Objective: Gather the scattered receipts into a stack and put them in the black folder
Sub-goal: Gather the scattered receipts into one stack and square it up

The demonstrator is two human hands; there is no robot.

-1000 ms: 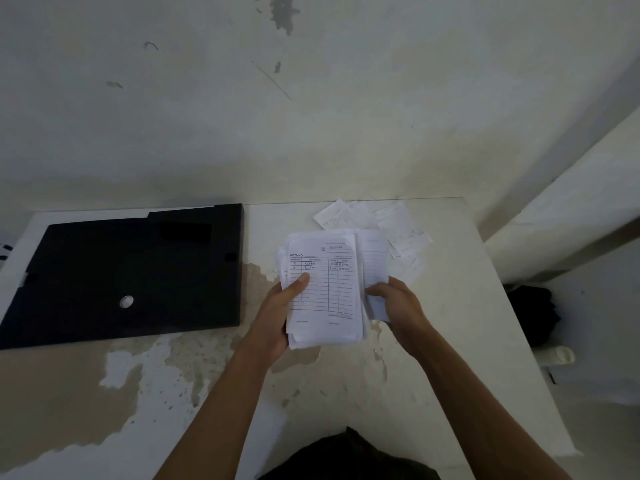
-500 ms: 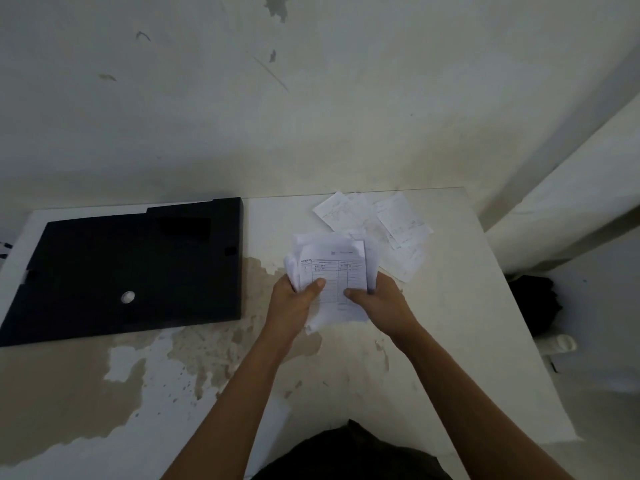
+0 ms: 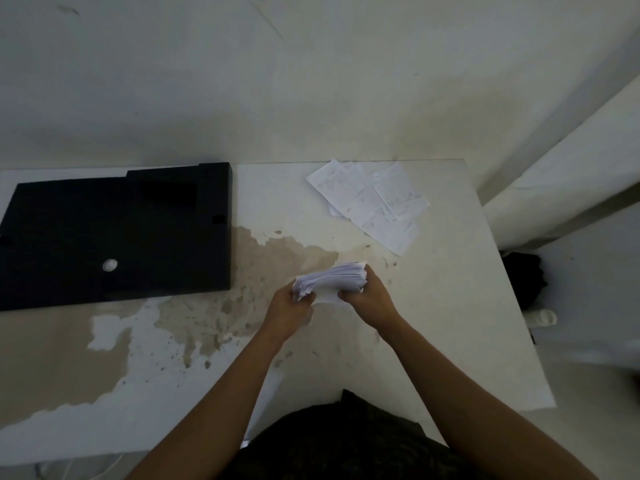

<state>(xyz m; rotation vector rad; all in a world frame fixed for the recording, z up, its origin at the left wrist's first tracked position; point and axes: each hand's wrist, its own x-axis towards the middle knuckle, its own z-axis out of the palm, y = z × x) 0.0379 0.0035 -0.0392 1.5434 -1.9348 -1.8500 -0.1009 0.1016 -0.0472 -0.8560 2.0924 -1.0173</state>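
From the head camera, the left hand [image 3: 290,310] and right hand [image 3: 367,299] both gripped a stack of receipts [image 3: 331,279] above the stained table [image 3: 450,306] — more loose receipts [image 3: 372,202] lay near the far edge, the black folder [image 3: 114,233] lying closed at the left.

The stack of white receipts [image 3: 330,280] is clamped at both ends between the fingers, edges uneven, tilted edge-on. Loose receipts [image 3: 372,202] lie overlapping flat, well beyond the fingertips. The black folder [image 3: 117,233] lies closed, flat, well left of the fingers.
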